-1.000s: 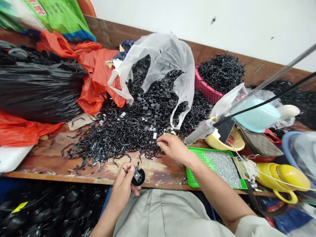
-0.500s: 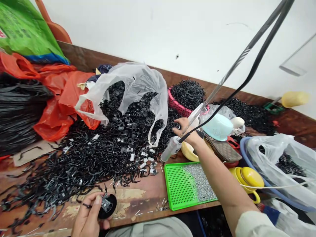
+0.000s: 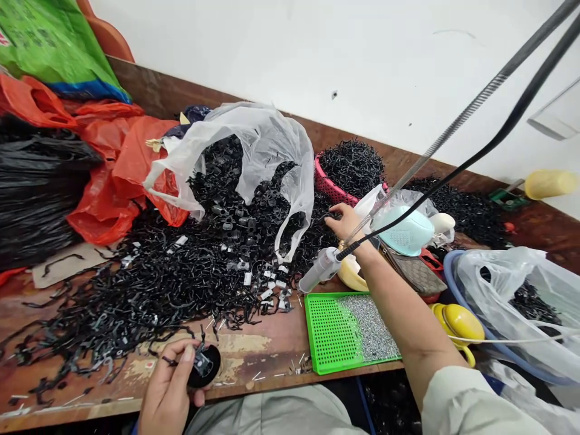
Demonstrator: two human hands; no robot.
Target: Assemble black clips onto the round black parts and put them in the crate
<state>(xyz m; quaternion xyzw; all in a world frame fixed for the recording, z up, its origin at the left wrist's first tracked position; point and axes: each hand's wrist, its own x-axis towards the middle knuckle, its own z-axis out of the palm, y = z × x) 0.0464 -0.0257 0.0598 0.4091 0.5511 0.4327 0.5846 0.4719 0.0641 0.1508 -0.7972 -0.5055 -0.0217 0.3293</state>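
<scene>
At the table's front edge, my left hand (image 3: 172,380) is closed on a round black part (image 3: 205,366) with a small greyish fitting on its face. My right hand (image 3: 345,222) stretches far forward beside the pink basket (image 3: 327,182), its fingers pinched around a thin black plastic strip (image 3: 334,214). Under that wrist hangs a pale cylindrical tool (image 3: 318,269), like an electric screwdriver, on a spring and black cable. A large heap of black strips (image 3: 181,296) covers the table left of the tool. Small silver pieces (image 3: 374,326) fill half of a green tray (image 3: 333,335).
A white plastic bag (image 3: 272,130) gapes open over more black parts. Red bags (image 3: 122,163) and a black bag (image 3: 36,187) crowd the left. To the right are a light blue basket (image 3: 403,229), a yellow mug (image 3: 462,321) and a blue tub (image 3: 451,275) with a bag inside.
My right hand's fingers have drawn together, with a black strip now showing between them. My left hand keeps the round part. The view has shifted slightly.
</scene>
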